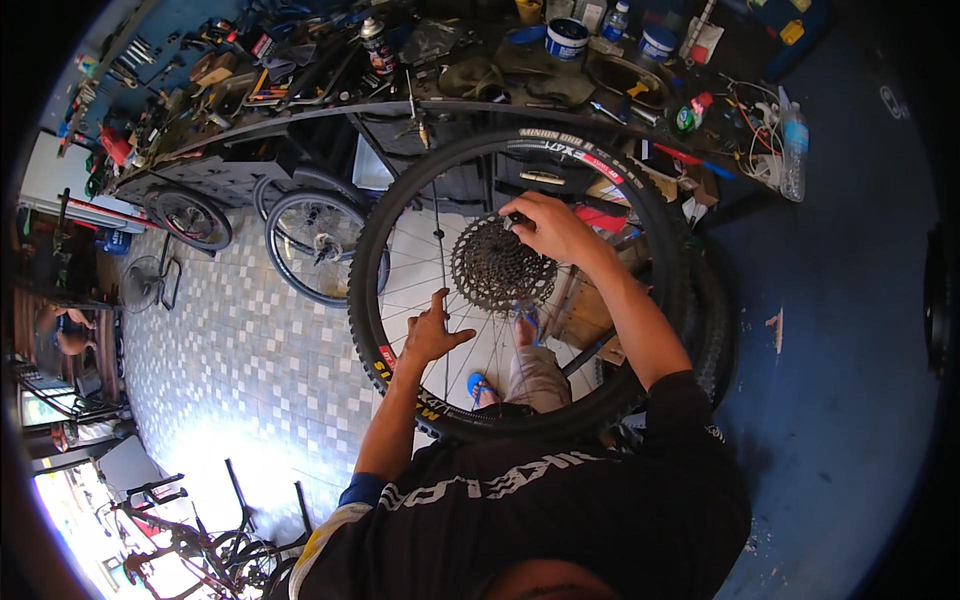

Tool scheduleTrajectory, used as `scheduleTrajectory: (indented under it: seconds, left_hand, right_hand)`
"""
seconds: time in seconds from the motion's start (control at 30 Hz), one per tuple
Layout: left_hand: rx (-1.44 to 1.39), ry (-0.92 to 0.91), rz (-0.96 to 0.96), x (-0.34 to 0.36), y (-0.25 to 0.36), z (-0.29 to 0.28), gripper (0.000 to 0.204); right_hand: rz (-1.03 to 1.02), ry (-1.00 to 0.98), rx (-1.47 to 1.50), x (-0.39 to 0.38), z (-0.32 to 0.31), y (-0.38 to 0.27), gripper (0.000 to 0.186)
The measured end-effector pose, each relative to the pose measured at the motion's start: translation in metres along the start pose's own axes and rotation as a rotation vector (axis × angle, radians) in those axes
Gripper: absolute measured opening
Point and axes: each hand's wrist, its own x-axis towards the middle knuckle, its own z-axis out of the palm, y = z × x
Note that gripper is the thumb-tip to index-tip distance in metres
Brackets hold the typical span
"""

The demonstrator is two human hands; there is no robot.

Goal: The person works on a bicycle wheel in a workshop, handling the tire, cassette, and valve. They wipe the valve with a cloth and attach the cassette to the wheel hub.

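Note:
A mountain bike wheel with a wide knobbly black tyre (366, 265) lies in front of me, its dark cassette (492, 272) facing up. My right hand (548, 229) reaches over the wheel from the right. Its fingers are closed on a small dark piece (516, 219) at the upper part of the cassette; what kind of piece I cannot make out. Over the spokes, left of the cassette, is my left hand (430, 335), with thumb and forefinger spread apart and nothing in it. Whether it touches the spokes I cannot tell.
Beyond the wheel runs a cluttered workbench (300, 112) with a spray can (376, 46), tubs (566, 40) and a plastic bottle (793, 155). More wheels (318, 245) stand below it at left. A wooden box (583, 312) sits under the wheel, and bike frames (205, 545) stand lower left.

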Motion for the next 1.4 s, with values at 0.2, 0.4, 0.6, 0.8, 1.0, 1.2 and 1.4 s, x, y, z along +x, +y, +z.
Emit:
scheduleTrajectory:
  seconds: [0.2, 0.4, 0.6, 0.8, 1.0, 1.2, 1.4]
  left_hand:
    - [-0.065, 0.02, 0.045, 0.005, -0.011, 0.008, 0.098]
    - [-0.053, 0.041, 0.038, 0.009, -0.012, 0.011, 0.085]
    - [-0.046, 0.019, 0.054, 0.011, -0.015, 0.014, 0.085]
    - [-0.053, 0.03, 0.075, 0.01, -0.017, 0.013, 0.086]
    - [-0.064, 0.034, 0.082, 0.01, -0.019, 0.014, 0.087]
    - [-0.071, 0.033, 0.077, 0.009, -0.019, 0.014, 0.085]
    - [-0.075, 0.026, 0.072, 0.008, -0.016, 0.011, 0.084]
  right_hand:
    - [-0.004, -0.116, -0.102, 0.008, 0.005, -0.005, 0.033]
    - [-0.017, -0.176, -0.199, 0.01, 0.005, -0.006, 0.033]
    - [-0.065, -0.279, -0.252, 0.009, 0.026, 0.005, 0.034]
    - [-0.144, -0.281, -0.374, 0.016, 0.036, -0.003, 0.03]
    - [-0.153, -0.288, -0.468, 0.019, 0.039, -0.006, 0.033]
    - [-0.144, -0.271, -0.411, 0.015, 0.035, -0.01, 0.032]
    - [-0.076, -0.36, -0.436, 0.014, 0.027, -0.021, 0.032]
